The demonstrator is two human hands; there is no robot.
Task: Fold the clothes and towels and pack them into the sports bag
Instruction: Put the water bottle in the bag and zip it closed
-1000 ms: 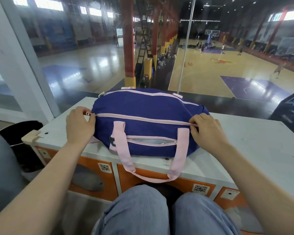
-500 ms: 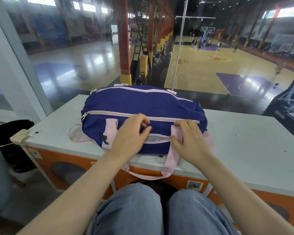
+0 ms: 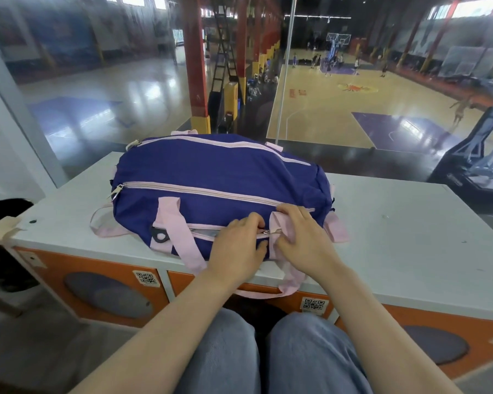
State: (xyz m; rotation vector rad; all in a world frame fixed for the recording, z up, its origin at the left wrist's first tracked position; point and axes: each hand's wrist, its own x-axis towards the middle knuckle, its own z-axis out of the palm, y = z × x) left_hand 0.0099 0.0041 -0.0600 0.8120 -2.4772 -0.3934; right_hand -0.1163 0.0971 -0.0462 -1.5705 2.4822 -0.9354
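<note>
Counter (image 3: 396, 237): we see a pale top running left to right, with orange fronts below its near edge that carry small square code stickers.
Sports bag (image 3: 211, 172): we find it lying on the counter left of the middle, navy with pink trim, bulging and rounded; its far side sits close to the glass wall.
Main zipper (image 3: 199, 191): we read a pink line across the top of the bag, shut along its visible length, with the metal pull hanging at the left end.
Carry strap (image 3: 180, 240): we note a pink loop coming down the near face of the bag and hanging over the near edge of the counter.
Front pocket zipper (image 3: 202, 233): we see it on the near face between the strap ends; part of it gapes to the left of our hands.
Left hand (image 3: 236, 245): we have it palm down on the near face of the bag, fingers curled at the pocket zipper; whether they pinch the fabric we cannot tell.
Right hand (image 3: 299, 240): we rest it just beside the left hand, thumb and forefinger closed around the small metal pull (image 3: 271, 231) of the pocket zipper.
</note>
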